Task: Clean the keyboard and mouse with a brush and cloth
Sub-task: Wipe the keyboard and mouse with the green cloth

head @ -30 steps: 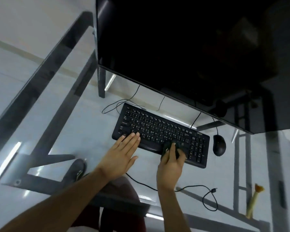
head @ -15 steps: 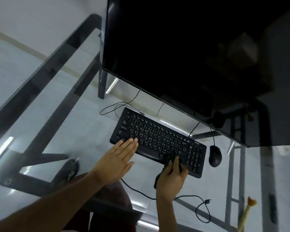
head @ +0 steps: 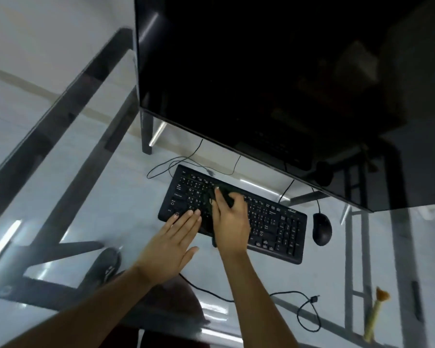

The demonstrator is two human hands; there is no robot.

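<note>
A black keyboard (head: 274, 222) lies slanted on a glass desk (head: 106, 212), with a black mouse (head: 322, 228) just right of it. My right hand (head: 230, 222) is over the left-middle keys and grips a dark brush (head: 225, 194). The brush's tip shows by my fingertips and its handle end sticks out below my palm. My left hand (head: 171, 244) lies flat, fingers straight, their tips resting on the keyboard's front left corner. The picture is blurred, so the brush's shape is unclear. I see no cloth.
A large dark monitor (head: 261, 84) overhangs the back of the keyboard. Thin cables (head: 309, 315) loop on the desk near the front and behind the keyboard. A pale stick with an orange top (head: 377, 312) stands at the lower right. A shoe (head: 103, 267) shows through the glass.
My right hand has swept with the brush from the keyboard's right-middle front up to its left-middle keys. My left hand has stayed on the front left corner.
</note>
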